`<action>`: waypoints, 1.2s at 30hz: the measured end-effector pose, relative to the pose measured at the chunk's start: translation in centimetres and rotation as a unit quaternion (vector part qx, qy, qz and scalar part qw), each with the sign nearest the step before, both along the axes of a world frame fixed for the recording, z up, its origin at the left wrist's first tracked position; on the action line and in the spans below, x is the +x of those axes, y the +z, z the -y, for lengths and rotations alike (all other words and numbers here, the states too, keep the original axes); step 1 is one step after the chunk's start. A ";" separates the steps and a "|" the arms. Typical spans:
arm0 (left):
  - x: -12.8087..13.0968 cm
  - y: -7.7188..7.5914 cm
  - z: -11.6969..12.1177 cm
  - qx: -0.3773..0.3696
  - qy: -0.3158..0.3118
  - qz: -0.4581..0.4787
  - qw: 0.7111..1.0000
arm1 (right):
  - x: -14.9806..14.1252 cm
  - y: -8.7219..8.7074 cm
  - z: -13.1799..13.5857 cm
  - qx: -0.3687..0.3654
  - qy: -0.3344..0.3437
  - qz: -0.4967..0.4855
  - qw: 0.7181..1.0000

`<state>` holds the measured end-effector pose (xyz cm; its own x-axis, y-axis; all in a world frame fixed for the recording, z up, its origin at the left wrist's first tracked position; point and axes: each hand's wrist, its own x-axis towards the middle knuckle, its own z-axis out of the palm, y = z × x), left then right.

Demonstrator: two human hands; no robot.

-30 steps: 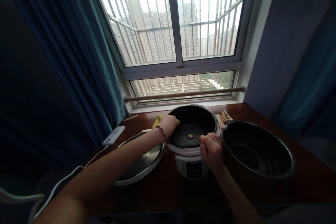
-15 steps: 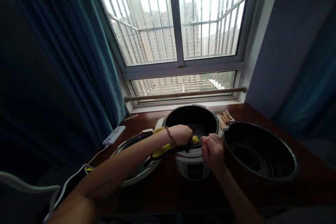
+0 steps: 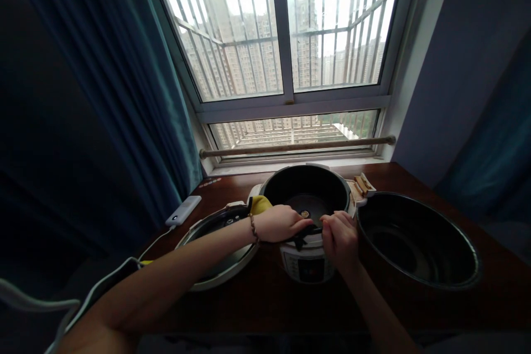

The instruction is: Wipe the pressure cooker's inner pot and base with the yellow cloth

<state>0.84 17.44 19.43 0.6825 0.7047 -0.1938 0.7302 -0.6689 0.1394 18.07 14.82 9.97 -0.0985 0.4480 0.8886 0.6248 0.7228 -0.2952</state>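
A white electric pressure cooker (image 3: 307, 263) stands on the dark wooden table (image 3: 265, 298) in front of the window, its dark cavity open. My left hand (image 3: 279, 223) lies on the cooker's near rim, closed on a yellow cloth (image 3: 259, 204) whose dark edge hangs over the rim. My right hand (image 3: 341, 234) is closed on the rim just right of it, pinching the same dark strip, as far as I can tell.
The cooker's lid (image 3: 219, 246) lies upside down to the left. A large dark inner pot (image 3: 415, 240) sits on the right. A white power bank (image 3: 183, 211) with a cable rests at the table's left edge. Teal curtains hang on both sides.
My left hand moved with the yellow cloth from the cooker's far left rim to the near rim, beside my right hand. The cloth is now mostly bunched under the hand.
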 end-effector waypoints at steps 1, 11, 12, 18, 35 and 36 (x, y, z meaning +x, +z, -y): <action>-0.5 0.1 -0.4 -0.004 -0.008 -0.008 1.000 | 0.0 0.0 0.0 -0.003 0.000 0.001 1.000; -4.5 1.0 -6.3 -0.032 -0.006 -0.111 0.993 | 0.1 -0.1 -0.1 -0.012 0.013 0.002 1.000; -4.4 0.8 -6.8 -0.022 -0.009 -0.125 0.992 | 0.1 0.0 -0.1 -0.009 0.013 0.001 1.000; -3.9 -0.9 -9.7 0.060 -0.011 -0.164 0.985 | 0.2 0.1 -0.1 -0.010 0.015 -0.004 1.000; 0.0 -4.2 -18.1 0.163 -0.138 -0.103 0.971 | 0.1 0.0 -0.2 -0.015 0.010 -0.009 1.000; 0.1 -4.3 -18.3 0.163 -0.137 -0.100 0.972 | 0.1 0.0 -0.2 -0.014 0.009 -0.008 1.000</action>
